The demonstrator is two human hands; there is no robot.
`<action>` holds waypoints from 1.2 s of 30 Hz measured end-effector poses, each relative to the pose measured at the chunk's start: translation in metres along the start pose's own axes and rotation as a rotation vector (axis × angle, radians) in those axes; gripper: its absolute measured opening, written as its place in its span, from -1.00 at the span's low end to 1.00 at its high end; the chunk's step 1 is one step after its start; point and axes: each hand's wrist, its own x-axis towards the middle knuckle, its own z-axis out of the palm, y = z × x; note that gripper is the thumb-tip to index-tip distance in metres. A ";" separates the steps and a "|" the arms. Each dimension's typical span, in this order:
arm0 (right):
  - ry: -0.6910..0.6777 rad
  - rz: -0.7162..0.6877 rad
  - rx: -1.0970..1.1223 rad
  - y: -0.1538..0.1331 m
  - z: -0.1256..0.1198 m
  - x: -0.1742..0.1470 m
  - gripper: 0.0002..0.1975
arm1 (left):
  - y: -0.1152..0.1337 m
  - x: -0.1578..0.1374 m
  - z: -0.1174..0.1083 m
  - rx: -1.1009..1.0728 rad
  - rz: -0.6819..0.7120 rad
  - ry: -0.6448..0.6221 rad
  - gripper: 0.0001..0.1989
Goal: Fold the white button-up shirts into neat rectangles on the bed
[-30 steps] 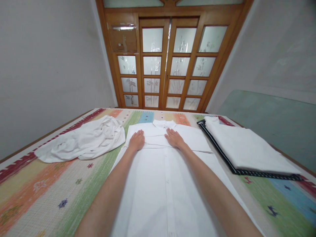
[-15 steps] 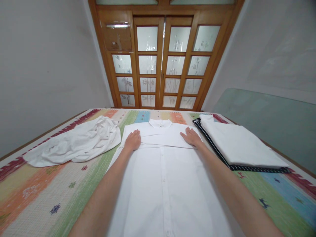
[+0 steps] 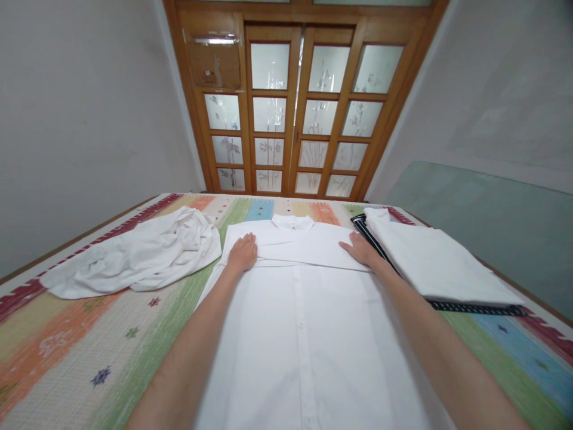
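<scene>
A white button-up shirt [image 3: 273,334] lies spread out front side up, its collar [image 3: 293,223] at the far end. Its sleeves are laid across the chest, one over the other. My left hand [image 3: 243,252] rests flat on the shirt near the left shoulder, fingers stretched forward. On the other side my right hand [image 3: 359,248] lies on the sleeve cloth near the right edge, thumb spread from the fingers. Neither hand grips the fabric.
A crumpled white garment [image 3: 138,254] lies to the left. At right, folded white cloth [image 3: 447,257] sits on a black striped piece [image 3: 483,308]. Everything lies on a colourful patterned cover [image 3: 129,364]. Beyond stand wooden glazed doors [image 3: 293,113]; a pale green panel [image 3: 492,203] leans at right.
My right hand has slid outward to the right, and the sleeve cloth under it has shifted that way. My left hand stays nearly in place. The view has tilted slightly.
</scene>
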 end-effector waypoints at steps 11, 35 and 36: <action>0.046 0.014 0.006 0.009 0.013 -0.017 -0.09 | 0.006 -0.002 -0.006 0.011 -0.017 -0.007 -0.48; 0.026 -0.370 -0.113 -0.151 -0.073 -0.101 -0.53 | 0.011 -0.007 -0.012 -0.071 -0.047 0.069 -0.57; 0.026 -0.409 -0.039 -0.167 -0.068 -0.092 -0.54 | 0.011 -0.007 -0.012 -0.079 -0.054 0.078 -0.58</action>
